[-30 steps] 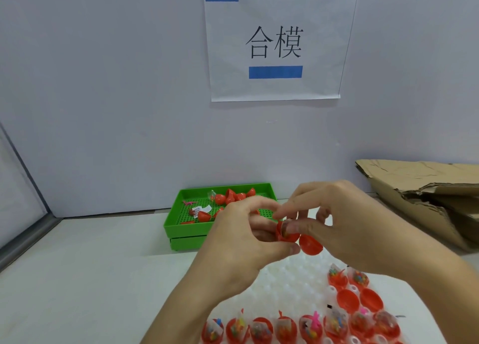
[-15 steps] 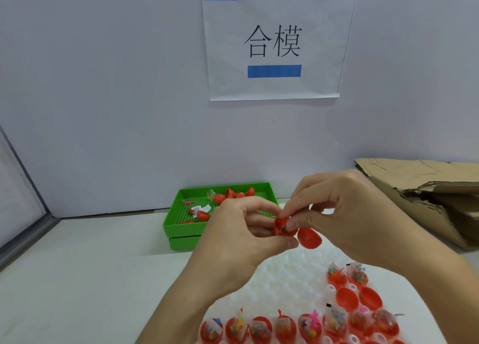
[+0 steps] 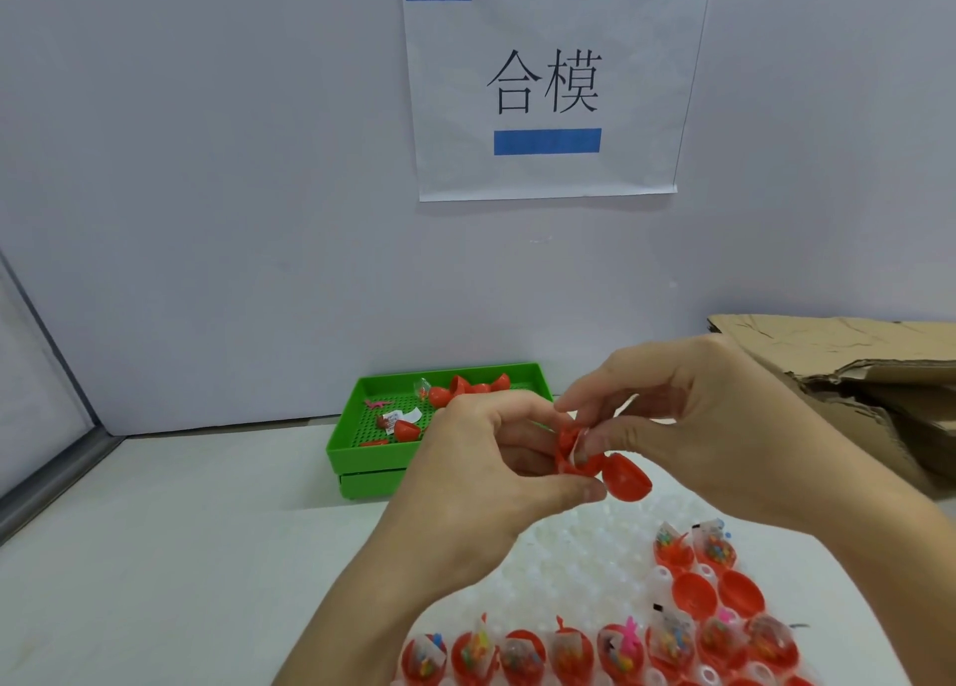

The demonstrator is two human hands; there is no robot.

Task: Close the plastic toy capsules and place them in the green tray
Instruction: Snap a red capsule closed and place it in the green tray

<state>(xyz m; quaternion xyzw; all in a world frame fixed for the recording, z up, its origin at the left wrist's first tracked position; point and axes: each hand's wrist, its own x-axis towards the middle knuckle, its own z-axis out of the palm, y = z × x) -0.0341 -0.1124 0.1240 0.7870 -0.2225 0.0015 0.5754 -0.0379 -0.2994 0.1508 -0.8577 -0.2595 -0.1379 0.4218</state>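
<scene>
A: Status?
B: Left hand point(image 3: 481, 478) and right hand point(image 3: 708, 427) both pinch the open capsule point(image 3: 595, 465), above the white holder point(image 3: 579, 546), short of the green tray point(image 3: 362, 458).
A: Risk?
B: Wrapper sticking out; could jam the halves.

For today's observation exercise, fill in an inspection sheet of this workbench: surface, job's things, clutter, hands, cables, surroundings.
Surface: white table, bare at left.
Job's things: open red capsule held above the white dimpled holder; filled open capsule halves sit along the holder's near edge; green tray at the back holds red capsules and loose bits.
Clutter: torn cardboard at right.
Hands: left hand grips the capsule; right hand pinches at its rim.
Cables: nothing seen.
Surroundings: pale wall with a paper sign bearing two characters and blue bars.
</scene>
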